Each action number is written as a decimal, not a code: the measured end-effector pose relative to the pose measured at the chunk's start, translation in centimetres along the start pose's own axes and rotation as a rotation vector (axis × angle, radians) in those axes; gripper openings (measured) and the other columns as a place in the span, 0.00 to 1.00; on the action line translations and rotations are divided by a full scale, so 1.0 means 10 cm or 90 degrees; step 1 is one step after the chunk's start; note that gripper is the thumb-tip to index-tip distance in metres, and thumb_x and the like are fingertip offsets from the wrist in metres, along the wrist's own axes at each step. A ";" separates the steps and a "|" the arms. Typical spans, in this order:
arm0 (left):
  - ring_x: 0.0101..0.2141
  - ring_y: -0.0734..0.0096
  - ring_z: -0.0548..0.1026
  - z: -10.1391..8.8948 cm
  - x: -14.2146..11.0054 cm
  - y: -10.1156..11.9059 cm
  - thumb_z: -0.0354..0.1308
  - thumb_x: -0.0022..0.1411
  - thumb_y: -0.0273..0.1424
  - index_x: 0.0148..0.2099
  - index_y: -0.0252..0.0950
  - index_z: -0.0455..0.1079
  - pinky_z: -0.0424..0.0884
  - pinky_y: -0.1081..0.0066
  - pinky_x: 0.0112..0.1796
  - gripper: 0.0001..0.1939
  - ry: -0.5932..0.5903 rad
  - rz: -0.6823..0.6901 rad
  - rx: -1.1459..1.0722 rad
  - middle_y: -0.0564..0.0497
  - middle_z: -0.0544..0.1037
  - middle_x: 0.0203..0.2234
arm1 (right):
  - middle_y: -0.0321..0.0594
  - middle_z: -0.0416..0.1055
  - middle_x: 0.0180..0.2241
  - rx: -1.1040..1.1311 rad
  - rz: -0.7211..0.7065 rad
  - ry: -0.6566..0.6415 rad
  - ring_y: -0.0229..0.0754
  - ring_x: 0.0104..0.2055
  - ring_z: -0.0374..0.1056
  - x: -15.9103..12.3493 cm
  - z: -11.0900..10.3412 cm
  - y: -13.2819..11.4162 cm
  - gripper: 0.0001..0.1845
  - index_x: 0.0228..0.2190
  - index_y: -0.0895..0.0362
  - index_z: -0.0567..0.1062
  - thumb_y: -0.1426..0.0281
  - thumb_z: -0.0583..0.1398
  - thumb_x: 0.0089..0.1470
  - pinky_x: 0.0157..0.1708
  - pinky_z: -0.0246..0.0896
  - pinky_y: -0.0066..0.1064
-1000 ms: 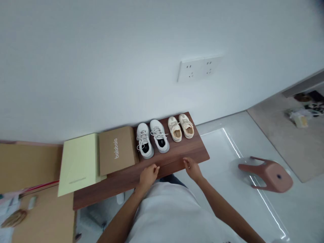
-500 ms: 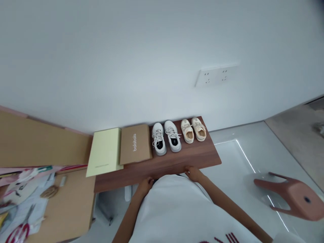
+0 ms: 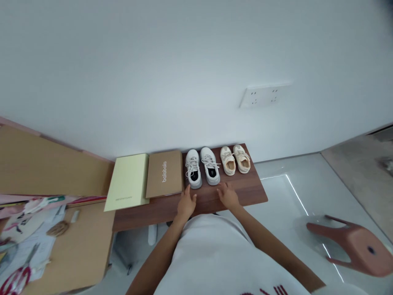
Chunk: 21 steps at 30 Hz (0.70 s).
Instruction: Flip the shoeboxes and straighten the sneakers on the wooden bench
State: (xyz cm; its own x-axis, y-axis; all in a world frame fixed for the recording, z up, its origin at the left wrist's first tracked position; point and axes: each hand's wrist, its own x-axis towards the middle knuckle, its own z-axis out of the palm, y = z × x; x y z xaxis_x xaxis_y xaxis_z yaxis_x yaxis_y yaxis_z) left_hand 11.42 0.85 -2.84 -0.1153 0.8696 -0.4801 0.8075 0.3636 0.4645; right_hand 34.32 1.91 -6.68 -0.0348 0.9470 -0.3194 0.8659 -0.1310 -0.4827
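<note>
My left hand (image 3: 186, 203) is over the front of the dark wooden table (image 3: 135, 217), fingers apart and holding nothing, just below the left white lace-up shoe (image 3: 193, 164). Fingers spread, my right hand (image 3: 227, 196) is close to the heel of the other white shoe (image 3: 210, 164); whether it touches is unclear. Both white shoes stand side by side, toes toward the wall. To their right sits a smaller pair: a cream shoe (image 3: 227, 159) and its mate (image 3: 242, 159). A brown shoebox (image 3: 164, 172) lettered "balabala" lies left of the white shoes, beside a pale yellow box (image 3: 126, 180).
At left a cardboard-coloured desk (image 3: 82, 241) bears papers, red-handled scissors (image 3: 21, 272) and a brown coil (image 3: 57, 228). A pink plastic stool (image 3: 359, 246) stands on the glossy floor at right. The wall (image 3: 184, 82) behind has a double socket (image 3: 265, 95).
Both hands have moved from the table's front edge forward over its top, toward the heels of the white shoes. The shoes and boxes stay in place; the view has shifted slightly.
</note>
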 end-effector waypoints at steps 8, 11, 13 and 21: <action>0.51 0.52 0.76 0.21 0.66 0.48 0.54 0.68 0.38 0.55 0.37 0.73 0.69 0.61 0.51 0.18 0.060 -0.059 0.015 0.35 0.66 0.60 | 0.54 0.63 0.60 0.106 0.022 0.084 0.53 0.52 0.70 0.64 0.06 -0.31 0.15 0.41 0.55 0.77 0.65 0.67 0.51 0.52 0.64 0.40; 0.50 0.54 0.76 0.19 0.73 0.35 0.54 0.67 0.40 0.48 0.36 0.76 0.69 0.63 0.51 0.16 0.117 -0.007 -0.076 0.38 0.73 0.53 | 0.50 0.71 0.48 0.247 0.019 0.145 0.51 0.50 0.70 0.70 0.03 -0.09 0.12 0.32 0.56 0.75 0.63 0.67 0.48 0.52 0.65 0.41; 0.49 0.56 0.76 0.18 0.75 0.23 0.56 0.65 0.41 0.44 0.35 0.76 0.69 0.63 0.51 0.16 0.136 0.024 -0.179 0.41 0.78 0.45 | 0.43 0.73 0.37 0.380 0.055 0.150 0.50 0.45 0.71 0.67 0.00 0.08 0.13 0.30 0.54 0.72 0.59 0.67 0.48 0.50 0.67 0.42; 0.39 0.63 0.78 0.42 0.72 0.11 0.59 0.60 0.46 0.40 0.32 0.75 0.75 0.68 0.39 0.20 0.016 -0.122 -0.669 0.45 0.80 0.36 | 0.33 0.72 0.34 0.846 0.267 -0.017 0.40 0.35 0.71 0.48 0.18 0.34 0.17 0.38 0.50 0.66 0.57 0.61 0.49 0.38 0.73 0.36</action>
State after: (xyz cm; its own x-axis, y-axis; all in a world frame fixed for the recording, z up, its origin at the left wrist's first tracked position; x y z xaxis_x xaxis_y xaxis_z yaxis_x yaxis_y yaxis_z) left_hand 13.95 6.08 -8.91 -0.2091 0.7700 -0.6028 -0.1278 0.5896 0.7975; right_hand 36.24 5.49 -11.30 0.0839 0.7640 -0.6398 -0.3028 -0.5921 -0.7468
